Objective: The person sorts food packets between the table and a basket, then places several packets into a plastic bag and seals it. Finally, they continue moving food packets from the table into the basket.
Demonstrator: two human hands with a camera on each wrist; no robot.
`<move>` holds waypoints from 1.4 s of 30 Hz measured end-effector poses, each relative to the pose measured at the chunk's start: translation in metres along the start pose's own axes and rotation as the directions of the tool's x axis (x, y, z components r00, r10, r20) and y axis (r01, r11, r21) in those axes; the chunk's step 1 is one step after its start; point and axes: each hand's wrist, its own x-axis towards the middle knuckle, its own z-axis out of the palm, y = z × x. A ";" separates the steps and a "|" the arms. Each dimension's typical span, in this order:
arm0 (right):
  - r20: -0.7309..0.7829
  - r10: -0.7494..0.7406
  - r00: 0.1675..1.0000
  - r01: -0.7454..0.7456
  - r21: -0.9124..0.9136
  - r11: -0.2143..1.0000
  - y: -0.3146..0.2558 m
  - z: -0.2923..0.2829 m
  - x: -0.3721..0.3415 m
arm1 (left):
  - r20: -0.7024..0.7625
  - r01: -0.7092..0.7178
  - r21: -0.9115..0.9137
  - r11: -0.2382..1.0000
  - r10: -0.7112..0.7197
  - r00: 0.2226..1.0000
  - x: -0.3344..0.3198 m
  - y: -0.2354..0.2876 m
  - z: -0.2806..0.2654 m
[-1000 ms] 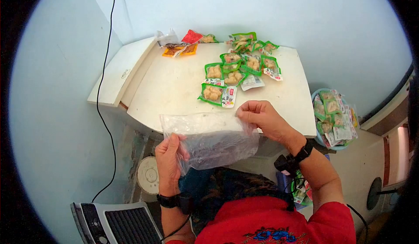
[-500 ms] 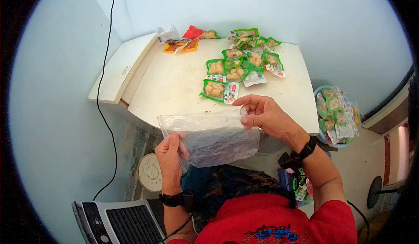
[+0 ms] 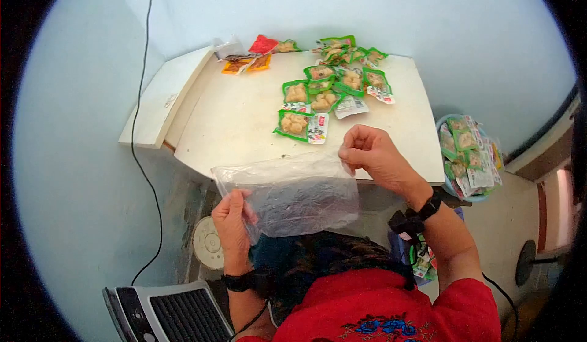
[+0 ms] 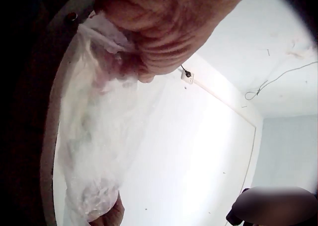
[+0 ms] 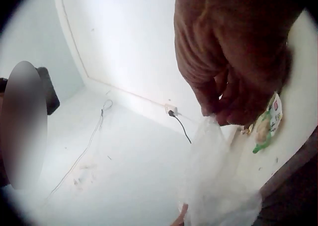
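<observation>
A clear plastic bag (image 3: pixel 293 198) is stretched between both hands in front of the table edge, and nothing shows inside it. My left hand (image 3: pixel 232 220) grips its left side, thumb on the near face and fingers behind the film. At the upper right corner, my right hand (image 3: pixel 376 158) pinches the bag between thumb and fingers. The right wrist view shows the bag (image 5: pixel 213 166) hanging from those fingertips. Beyond the hands, several green-edged snack packets (image 3: pixel 295 125) with pale chunks inside lie on the white table (image 3: pixel 232 116).
Red and orange packets (image 3: pixel 247 64) lie at the table's back left. A blue basin (image 3: pixel 441 122) heaped with packets stands right of the table. More packets (image 3: pixel 422 262) sit low beside the right forearm. A grey-white appliance (image 3: pixel 174 311) stands at lower left; a black cable (image 3: pixel 142 97) hangs along the wall.
The right hand's fingers, spread a little half a second ago, have drawn in at the bag's corner. The left hand keeps its hold, and the bag has shifted slightly.
</observation>
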 end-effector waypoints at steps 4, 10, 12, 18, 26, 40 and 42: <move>-0.083 -0.068 0.994 0.069 0.009 0.998 0.009 0.002 0.001 | 0.046 -0.008 0.074 0.997 0.005 0.999 -0.002 -0.004 -0.006; -0.192 -0.061 0.979 0.082 0.103 0.991 0.022 0.000 0.000 | 0.073 0.055 0.028 0.998 -0.057 0.996 -0.017 -0.013 -0.003; -0.212 -0.042 0.976 0.071 0.128 0.989 0.027 0.000 0.000 | 0.042 0.074 0.059 0.995 -0.077 0.996 -0.017 -0.017 -0.008; -0.203 -0.042 0.978 0.075 0.158 0.985 0.038 -0.002 0.006 | 0.022 0.005 0.024 1.000 -0.006 1.000 -0.012 -0.008 -0.027; -0.087 -0.102 0.991 0.108 0.075 0.991 0.033 0.013 0.029 | -0.399 -0.260 0.439 0.860 0.446 0.801 0.011 0.086 -0.052; 0.178 -0.084 0.980 0.092 -0.036 0.995 0.022 0.053 0.116 | 0.234 -0.553 0.818 0.156 0.788 0.569 0.091 0.068 0.054; 0.199 -0.071 0.977 0.081 -0.044 0.996 0.025 0.057 0.130 | 0.168 -0.546 0.774 0.321 0.728 0.665 0.114 0.035 0.062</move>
